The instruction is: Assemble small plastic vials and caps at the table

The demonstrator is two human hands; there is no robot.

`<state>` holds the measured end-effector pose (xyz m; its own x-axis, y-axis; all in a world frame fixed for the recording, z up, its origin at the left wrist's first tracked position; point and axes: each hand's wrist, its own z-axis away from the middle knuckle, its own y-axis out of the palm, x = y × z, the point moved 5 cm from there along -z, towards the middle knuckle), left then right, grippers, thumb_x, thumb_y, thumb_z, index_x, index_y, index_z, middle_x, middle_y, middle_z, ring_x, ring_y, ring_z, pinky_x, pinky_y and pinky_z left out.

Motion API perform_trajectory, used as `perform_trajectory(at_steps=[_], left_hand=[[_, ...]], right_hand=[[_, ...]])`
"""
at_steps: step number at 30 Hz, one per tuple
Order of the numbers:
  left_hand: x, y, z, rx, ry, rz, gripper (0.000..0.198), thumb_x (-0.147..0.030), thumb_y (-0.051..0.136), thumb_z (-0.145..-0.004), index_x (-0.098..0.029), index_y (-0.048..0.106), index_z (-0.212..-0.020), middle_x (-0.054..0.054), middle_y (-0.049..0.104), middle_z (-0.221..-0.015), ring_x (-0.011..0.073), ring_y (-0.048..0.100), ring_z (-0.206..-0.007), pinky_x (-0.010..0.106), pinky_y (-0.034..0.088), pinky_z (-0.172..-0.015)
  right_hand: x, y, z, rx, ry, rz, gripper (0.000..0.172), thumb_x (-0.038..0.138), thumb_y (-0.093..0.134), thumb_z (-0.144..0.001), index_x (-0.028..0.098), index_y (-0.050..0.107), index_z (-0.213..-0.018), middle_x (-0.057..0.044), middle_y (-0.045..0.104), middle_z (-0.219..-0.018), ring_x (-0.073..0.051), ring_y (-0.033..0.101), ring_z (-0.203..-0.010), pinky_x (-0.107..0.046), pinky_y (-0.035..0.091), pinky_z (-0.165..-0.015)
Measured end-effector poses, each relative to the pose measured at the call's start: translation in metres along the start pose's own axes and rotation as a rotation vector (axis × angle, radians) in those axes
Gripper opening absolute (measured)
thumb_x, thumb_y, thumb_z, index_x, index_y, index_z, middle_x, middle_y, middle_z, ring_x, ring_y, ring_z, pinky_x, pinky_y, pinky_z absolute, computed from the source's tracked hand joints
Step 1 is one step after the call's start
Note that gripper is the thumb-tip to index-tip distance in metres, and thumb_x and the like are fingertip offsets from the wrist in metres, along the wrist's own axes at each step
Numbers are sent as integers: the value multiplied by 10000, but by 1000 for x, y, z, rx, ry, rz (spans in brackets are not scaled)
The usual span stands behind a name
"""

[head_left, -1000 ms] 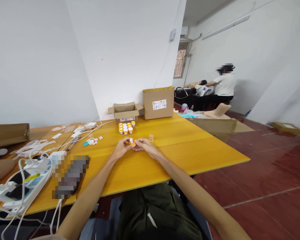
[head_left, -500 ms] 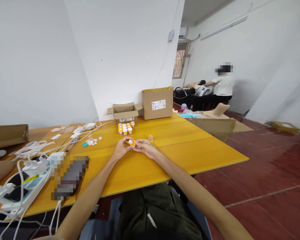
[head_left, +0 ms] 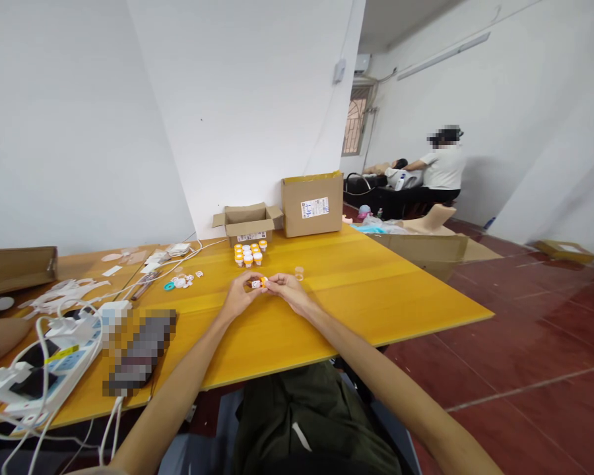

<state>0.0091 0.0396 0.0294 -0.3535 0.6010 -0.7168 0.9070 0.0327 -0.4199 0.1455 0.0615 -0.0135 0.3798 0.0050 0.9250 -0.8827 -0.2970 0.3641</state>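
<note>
l. hand [head_left: 238, 295]: thumb + fingers curved to a near-closed loop, tips pinched on white end of small orange-and-white piece [head_left: 264, 282].

r. hand [head_left: 290, 293]: fingers bent, tips closed on orange end of same pc.

orange-and-white piece, qty 1: betw. both hands' fingertips, white end twd l., orange twd r.; held just above wooden table [head_left: 376, 297], partly hidden by fingers.

clear rings [head_left: 299, 277]: on table, just beyond r. hand, near its knuckles.

orange-and-white capped jars [head_left: 248, 258]: approx. a doz., upright, grouped close tog. beyond l. hand; exact ct. unclear.

small white parts [head_left: 183, 282]: loose pile w/ teal ring [head_left: 169, 286] at its l. edge; well l. of l. hand.

open carton [head_left: 250, 231]: flaps out, behind jars.

taller carton [head_left: 304, 221]: r. of open one, white label on front.

dark slab [head_left: 146, 346]: blurred out, l. of l. forearm; white cable at near end.

power strip [head_left: 74, 363]: far l., w/ plugs + white cables.

person in white top [head_left: 443, 173]: seated, far r. bkgd.
</note>
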Motion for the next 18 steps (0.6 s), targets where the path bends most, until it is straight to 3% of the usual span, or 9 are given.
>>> perform_trajectory(at_steps=[7, 18], left_hand=[[5, 0, -1, -32, -35, 52, 227, -311, 699, -699, -187, 666, -886, 32, 709, -890, 184, 654, -839, 333, 520, -819], [3, -1, 0, -7, -10, 20, 225, -323, 691, -715, -189, 669, -894, 33, 710, -888, 181, 652, -838, 330, 523, -814]], right_hand=[[4, 2, 2, 2, -30, 39, 324, 419, 841, -503, 184, 684, -661, -17, 712, -702, -152, 648, -687, -323, 515, -772], [5, 1, 2, -29, -48, 70, 313, 360, 837, -511, 200, 707, -747, -23, 726, -746, -159, 657, -669, -309, 530, -690]])
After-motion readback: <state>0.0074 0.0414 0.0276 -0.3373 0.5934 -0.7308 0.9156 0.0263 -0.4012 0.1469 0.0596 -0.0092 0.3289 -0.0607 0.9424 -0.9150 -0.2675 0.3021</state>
